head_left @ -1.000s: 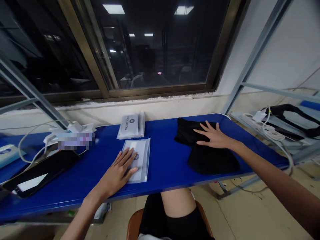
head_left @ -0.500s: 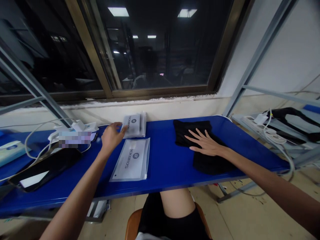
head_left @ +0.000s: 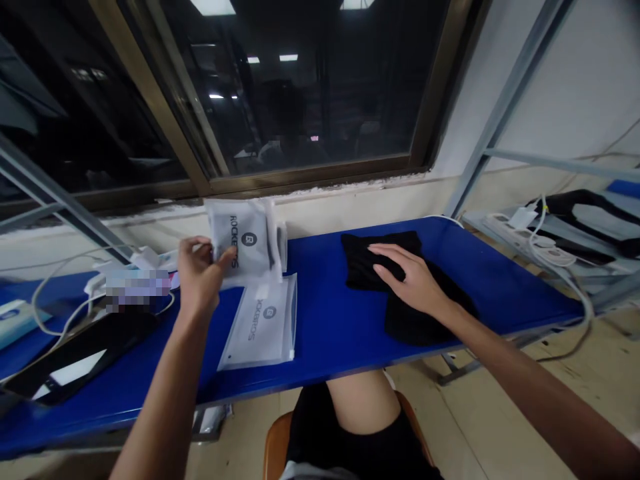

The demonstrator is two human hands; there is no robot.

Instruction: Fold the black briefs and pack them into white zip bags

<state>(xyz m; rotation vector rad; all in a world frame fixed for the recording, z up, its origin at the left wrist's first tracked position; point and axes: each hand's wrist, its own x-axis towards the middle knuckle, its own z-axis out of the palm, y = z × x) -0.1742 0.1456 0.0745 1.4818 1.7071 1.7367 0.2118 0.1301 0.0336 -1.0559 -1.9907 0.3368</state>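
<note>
My left hand [head_left: 203,270] grips the left edge of a printed plastic zip bag [head_left: 250,241], thumb in front, and holds it raised by the wall. Something grey lies inside that bag. Part of another bag [head_left: 283,243] shows behind it. Closer to me, a flat frosted zip bag [head_left: 265,327] with the same round logo lies on the blue table [head_left: 330,313]. My right hand [head_left: 407,273] is over a folded black cloth item [head_left: 370,263], fingers extended and slightly bent, gripping nothing. Whether its fingertips touch the cloth I cannot tell.
A black phone-like slab [head_left: 75,363], white cables and a power strip [head_left: 110,270] occupy the table's left side, with a tissue pack [head_left: 17,323] at the edge. Grey metal posts [head_left: 500,113] rise at both ends. Another power strip [head_left: 545,247] and black straps lie at right.
My left hand has taken hold of a bag at the back and lifted it up and left. My right hand has gone from lying flat and spread on the black cloth to bent fingers.
</note>
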